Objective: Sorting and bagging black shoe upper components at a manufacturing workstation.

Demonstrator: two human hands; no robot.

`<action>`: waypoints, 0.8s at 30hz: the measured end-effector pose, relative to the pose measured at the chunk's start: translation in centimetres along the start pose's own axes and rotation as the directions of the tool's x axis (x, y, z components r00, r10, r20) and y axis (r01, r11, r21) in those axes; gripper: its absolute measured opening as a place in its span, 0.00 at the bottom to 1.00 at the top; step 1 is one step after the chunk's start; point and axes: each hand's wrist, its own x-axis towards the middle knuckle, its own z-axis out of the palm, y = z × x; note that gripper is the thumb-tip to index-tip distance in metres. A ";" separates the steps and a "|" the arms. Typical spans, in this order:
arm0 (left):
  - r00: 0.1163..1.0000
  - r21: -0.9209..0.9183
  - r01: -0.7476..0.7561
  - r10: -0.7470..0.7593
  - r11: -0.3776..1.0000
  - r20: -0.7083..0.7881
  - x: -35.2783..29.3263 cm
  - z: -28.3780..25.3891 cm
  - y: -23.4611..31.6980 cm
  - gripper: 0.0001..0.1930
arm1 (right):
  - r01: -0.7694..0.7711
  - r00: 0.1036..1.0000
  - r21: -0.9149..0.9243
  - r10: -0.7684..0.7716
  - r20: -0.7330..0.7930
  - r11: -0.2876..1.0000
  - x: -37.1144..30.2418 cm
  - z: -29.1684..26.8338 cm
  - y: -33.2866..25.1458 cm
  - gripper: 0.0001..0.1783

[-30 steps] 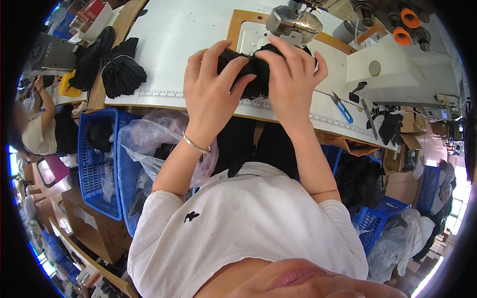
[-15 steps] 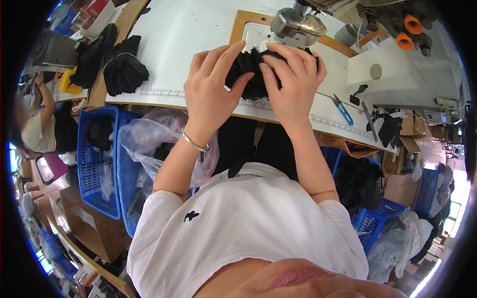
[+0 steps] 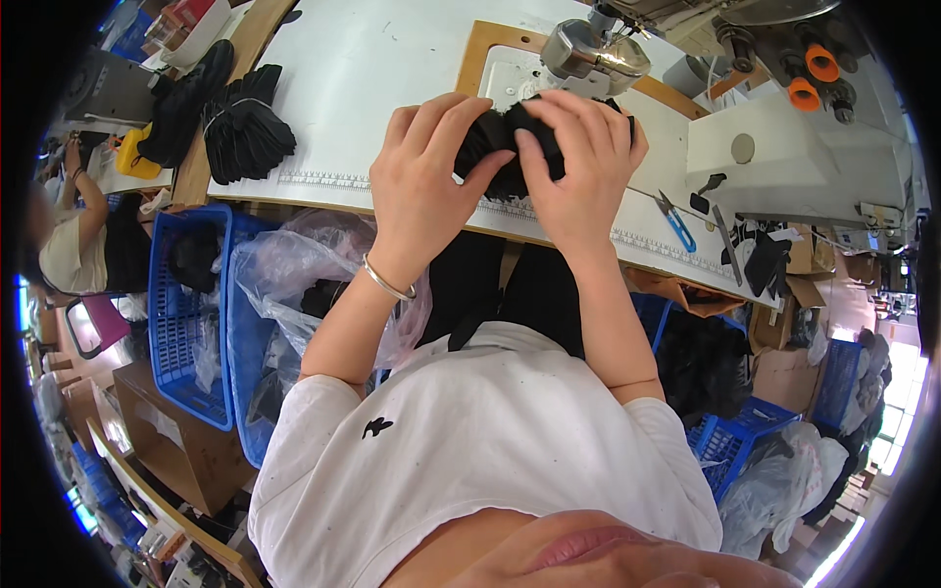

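Observation:
Between my hands is a stack of black fabric pieces (image 3: 509, 176), folded or bunched, at the front of the sewing machine (image 3: 594, 51). My left hand (image 3: 428, 162) is curled around its left side, thumb on the near face and fingers over the top. Around the right side curls my right hand (image 3: 576, 162) in the same way, thumb pointing up along the cloth. The fingertips lie just short of the machine's plate (image 3: 512, 73). Much of the stack is hidden behind my fingers.
A tied bundle of black pieces (image 3: 247, 127) lies at the table's left. Blue-handled thread snips (image 3: 676, 223) lie on the right, near the ruler strip (image 3: 647, 243). Blue crates (image 3: 191, 333) stand below the table edge. Another person (image 3: 78, 235) sits at far left.
Both hands have shifted slightly to the right and pressed in around the black stack, which looks more compact and bunched. My left fingertips have moved down a little.

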 end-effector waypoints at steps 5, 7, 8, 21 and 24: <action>1.000 -0.037 0.023 -0.022 0.999 0.022 0.1 0.0 0.1 0.25 | -0.002 1.000 -0.002 0.002 0.010 1.000 -0.1 -0.1 0.2 0.08; 0.999 -0.037 0.039 -0.037 0.999 0.031 0.2 0.0 0.0 0.25 | 0.039 0.999 -0.014 -0.039 0.022 0.999 0.1 -0.4 -0.1 0.08; 0.998 -0.037 0.053 -0.052 0.998 0.041 0.2 0.0 0.0 0.25 | 0.017 0.999 0.008 -0.017 0.038 1.000 0.3 -0.8 -0.5 0.07; 0.998 -0.083 0.058 -0.056 0.995 0.029 -0.1 0.2 0.1 0.22 | -0.014 1.000 0.042 0.015 -0.020 0.999 0.1 -0.3 -0.5 0.10; 0.998 -0.086 0.051 -0.048 0.995 0.031 -0.2 0.1 0.1 0.23 | -0.003 1.000 -0.005 0.003 -0.009 1.000 -0.1 -0.1 0.0 0.10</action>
